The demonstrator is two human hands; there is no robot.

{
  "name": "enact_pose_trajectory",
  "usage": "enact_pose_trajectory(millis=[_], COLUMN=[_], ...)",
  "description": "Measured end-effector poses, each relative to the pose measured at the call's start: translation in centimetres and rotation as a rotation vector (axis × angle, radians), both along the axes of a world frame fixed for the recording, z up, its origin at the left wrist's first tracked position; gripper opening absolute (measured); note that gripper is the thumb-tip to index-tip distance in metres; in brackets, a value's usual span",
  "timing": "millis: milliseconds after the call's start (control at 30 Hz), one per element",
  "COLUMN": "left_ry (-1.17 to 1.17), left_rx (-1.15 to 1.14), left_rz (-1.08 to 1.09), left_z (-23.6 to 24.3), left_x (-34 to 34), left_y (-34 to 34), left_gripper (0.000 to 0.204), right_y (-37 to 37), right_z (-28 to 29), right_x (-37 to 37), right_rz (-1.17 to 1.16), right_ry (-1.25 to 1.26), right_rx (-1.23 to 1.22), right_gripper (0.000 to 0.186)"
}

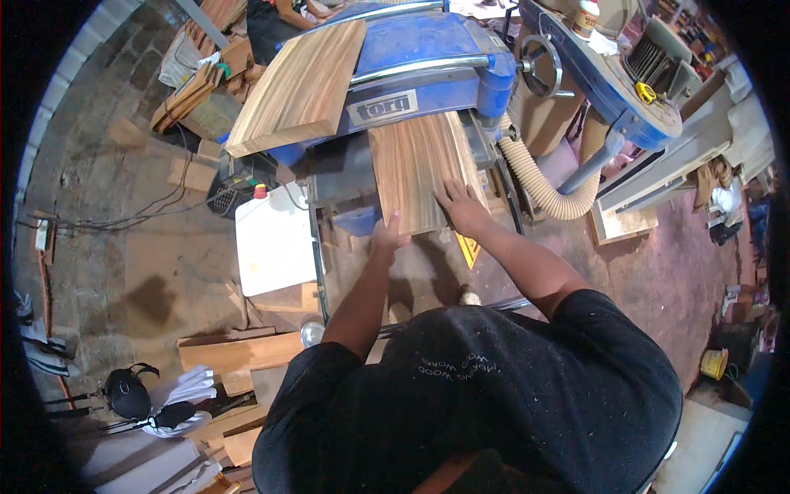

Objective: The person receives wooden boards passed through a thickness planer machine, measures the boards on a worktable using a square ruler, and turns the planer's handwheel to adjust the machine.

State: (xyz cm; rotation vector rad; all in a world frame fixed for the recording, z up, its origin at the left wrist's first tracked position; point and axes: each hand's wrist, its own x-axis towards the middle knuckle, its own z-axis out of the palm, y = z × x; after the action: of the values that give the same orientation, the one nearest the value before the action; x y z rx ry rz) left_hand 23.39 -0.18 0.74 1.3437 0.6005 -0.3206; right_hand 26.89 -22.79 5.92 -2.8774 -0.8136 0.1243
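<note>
A wooden board with streaked grain [415,169] lies on the bed of a blue thickness planer [411,45], its far end at the machine's opening. My left hand [387,235] grips the board's near left corner, thumb on top. My right hand [461,206] lies on the board's near right part with its fingers spread out. A second wooden board [300,82] rests on the planer's top rollers at the left. A yellow triangular object [469,251] shows below the near edge.
A white panel [267,239] stands left of the planer. A ribbed hose [551,198] curves beside a blue machine [613,99] at the right. Wood offcuts [239,362] lie at the lower left; cables [132,222] cross the left side. Part of another person [292,12] shows behind the planer.
</note>
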Motion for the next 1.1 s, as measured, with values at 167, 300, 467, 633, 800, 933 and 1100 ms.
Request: enact_pose_trajectory(millis=[167,300,467,633,800,933,1100], left_ry=[-0.048,-0.081,-0.052,-0.395,-0.059,-0.163,-0.229], left_rx=[0.011,-0.050,0.043,0.213,-0.107,-0.344,-0.260], left_rz=[-0.034,-0.032,-0.178,-0.093,0.053,0.060,0.210], left_z=[0.0,-0.8,-1.2,-13.2,-4.7,-2.0,0.0], left_x=[1.4,2.1,1.6,-7.8,-13.5,-17.0,-16.0], left_y=[0.1,1.1,1.5,9.8,8.5,9.7,14.5], left_gripper=[0.057,0.056,0.053,0.049,0.035,0.043,0.040], right_y=[0.2,0.9,-1.1,3.8,8.0,17.3,20.7], right_z=[0.2,0.9,0.7,1.7,9.8,17.5,18.1], right_x=[1.5,2.4,3.4,4.6,11.5,15.7,16.9], right_rz=[-0.030,-0.046,-0.105,0.001,-0.258,-0.365,-0.336], right_ry=[0.014,0.042,0.079,0.086,0.728,1.128,1.004], right_rx=[-0.017,-0.079,-0.062,-0.082,0.668,1.687,1.767], right_gripper=[0.067,0.058,0.063,0.072,0.094,0.085,0.058])
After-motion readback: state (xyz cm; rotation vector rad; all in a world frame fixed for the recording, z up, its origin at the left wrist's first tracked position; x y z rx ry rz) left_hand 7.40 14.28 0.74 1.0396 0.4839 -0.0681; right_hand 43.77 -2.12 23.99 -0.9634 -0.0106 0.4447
